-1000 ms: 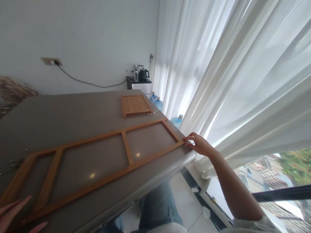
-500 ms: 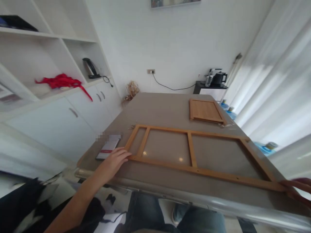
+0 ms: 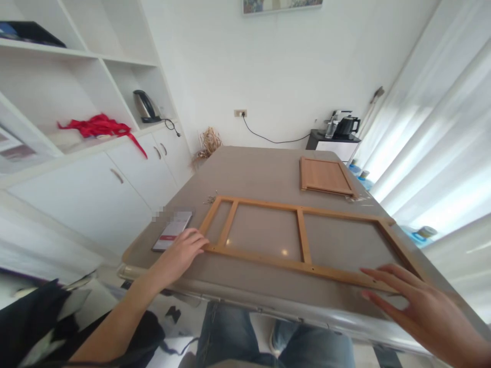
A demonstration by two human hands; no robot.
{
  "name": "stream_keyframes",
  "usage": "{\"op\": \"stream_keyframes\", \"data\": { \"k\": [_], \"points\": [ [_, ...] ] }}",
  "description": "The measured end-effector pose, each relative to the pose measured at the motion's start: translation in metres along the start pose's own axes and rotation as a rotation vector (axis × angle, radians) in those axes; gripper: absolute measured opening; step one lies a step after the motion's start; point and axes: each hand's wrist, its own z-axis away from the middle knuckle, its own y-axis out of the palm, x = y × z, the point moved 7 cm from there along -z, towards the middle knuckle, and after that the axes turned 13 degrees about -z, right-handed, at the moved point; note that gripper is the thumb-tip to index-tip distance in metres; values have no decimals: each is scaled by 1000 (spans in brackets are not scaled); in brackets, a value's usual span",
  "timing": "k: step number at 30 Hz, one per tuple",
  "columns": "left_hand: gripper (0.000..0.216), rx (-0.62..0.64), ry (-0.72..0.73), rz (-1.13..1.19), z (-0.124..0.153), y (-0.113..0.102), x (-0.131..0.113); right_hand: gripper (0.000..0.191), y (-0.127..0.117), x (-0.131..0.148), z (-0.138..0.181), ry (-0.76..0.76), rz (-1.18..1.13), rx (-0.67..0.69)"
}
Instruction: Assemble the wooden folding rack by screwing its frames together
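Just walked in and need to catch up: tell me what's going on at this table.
A seated person has both bare hands at a long wooden frame lying flat on the table. The left hand rests on the frame's near left corner. The right hand is open, fingers spread over the near rail by the right end. Neither hand has a closed grip. A phone lies left of the frame, and a smaller wooden panel lies farther back.

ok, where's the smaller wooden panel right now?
Head view: the flat rectangular wooden panel lies at the far right of the grey table, beyond the long wooden frame.
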Motion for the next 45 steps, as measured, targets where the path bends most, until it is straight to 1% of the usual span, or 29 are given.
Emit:
{"op": "stream_keyframes", "data": {
  "k": [2, 5, 10, 12, 16, 19, 24, 28, 31, 34, 37, 41, 45],
  "points": [
    [18, 0, 9, -15, 1, 3, 2, 40, 24, 18, -12, -19, 23, 93],
    [20, -12, 19, -39, 3, 9, 7, 40, 47, 22, -23, 3, 3, 214],
    [25, -35, 44, -74, 7, 15, 13, 29, 62, 21, -30, 32, -130, 372],
    [28, -38, 49, -78, 9, 17, 16, 28, 63, 22, -30, 52, -161, 403],
    [29, -28, 41, -83, 10, 20, 19, 28, 63, 25, -30, 48, -198, 399],
    [28, -18, 29, -74, 8, 16, 17, 30, 61, 26, -31, 31, -214, 367],
    [29, 12, -4, -72, 6, 5, 4, 32, 63, 21, -29, 10, -226, 333],
    [34, 0, -24, -84, 6, 1, -10, 32, 66, 14, -27, -7, -229, 310],
    [42, -44, -29, -91, 6, 3, -18, 32, 66, 15, -27, -6, -224, 313],
    [46, -89, -24, -74, 5, 7, -20, 31, 65, 19, -28, 16, -213, 343],
    [45, -114, -12, -71, 3, 12, -18, 30, 64, 21, -27, 34, -209, 353],
    [43, -114, -4, -87, 1, 15, -17, 28, 67, 18, -25, 34, -206, 358],
    [42, -132, 14, -109, 0, 16, -18, 27, 63, 23, -29, 1, -193, 314]
  ]
}}
